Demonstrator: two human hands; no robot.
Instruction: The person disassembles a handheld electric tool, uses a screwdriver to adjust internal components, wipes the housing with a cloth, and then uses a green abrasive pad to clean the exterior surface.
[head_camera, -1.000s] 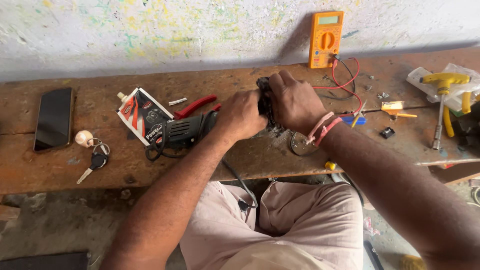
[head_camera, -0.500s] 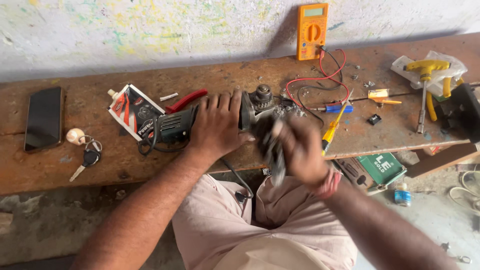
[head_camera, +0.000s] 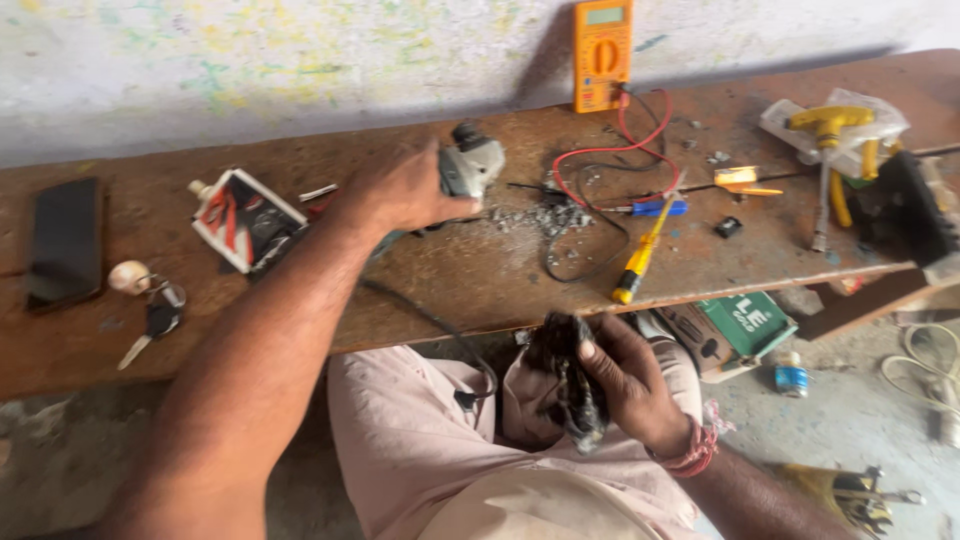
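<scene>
My left hand (head_camera: 398, 190) grips a grey power tool (head_camera: 468, 168) that lies on the wooden bench (head_camera: 480, 270), its black cord (head_camera: 430, 325) trailing off the front edge. My right hand (head_camera: 628, 375) is down over my lap and holds a dark, grimy part (head_camera: 568, 378) taken off the tool. A small heap of grey debris (head_camera: 552, 216) lies on the bench just right of the tool. A yellow-handled screwdriver (head_camera: 640, 255) and a blue-handled one (head_camera: 648, 208) rest beside the debris.
An orange multimeter (head_camera: 602, 52) with red and black leads leans on the wall. A black phone (head_camera: 66, 240), keys (head_camera: 150, 310) and a red-white box (head_camera: 245, 220) lie left. Yellow tools (head_camera: 835, 135) sit far right; a green box (head_camera: 745, 325) is below the bench.
My right hand has come off the tool and dropped to my lap with the dark part. My left hand stays on the tool. Debris now shows on the bench.
</scene>
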